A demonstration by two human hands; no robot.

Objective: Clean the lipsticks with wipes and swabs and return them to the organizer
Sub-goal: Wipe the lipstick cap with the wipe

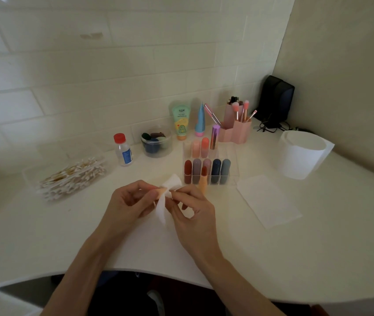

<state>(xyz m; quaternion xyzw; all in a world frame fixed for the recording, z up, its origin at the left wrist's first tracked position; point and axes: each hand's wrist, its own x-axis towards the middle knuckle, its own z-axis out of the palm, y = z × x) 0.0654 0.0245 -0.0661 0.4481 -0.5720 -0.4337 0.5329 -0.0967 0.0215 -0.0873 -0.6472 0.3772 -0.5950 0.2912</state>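
Note:
My left hand (129, 201) pinches an orange lipstick cap (159, 191) above the middle of the white table. A white wipe (166, 197) is wrapped around that cap, and my right hand (190, 207) pinches the wipe against it. Just behind my right hand stands the uncapped orange lipstick (203, 180) with its red bullet exposed. It is in front of the clear organizer (231, 165), which holds several capped lipsticks in two rows.
A clear tray of cotton swabs (72, 176) lies at the left. Behind it stand a red-capped bottle (123, 149) and a round tub (156, 141). A wipe roll (301, 153) and a flat wipe sheet (269, 200) sit at the right; pink brush holders (236, 130) are at the back.

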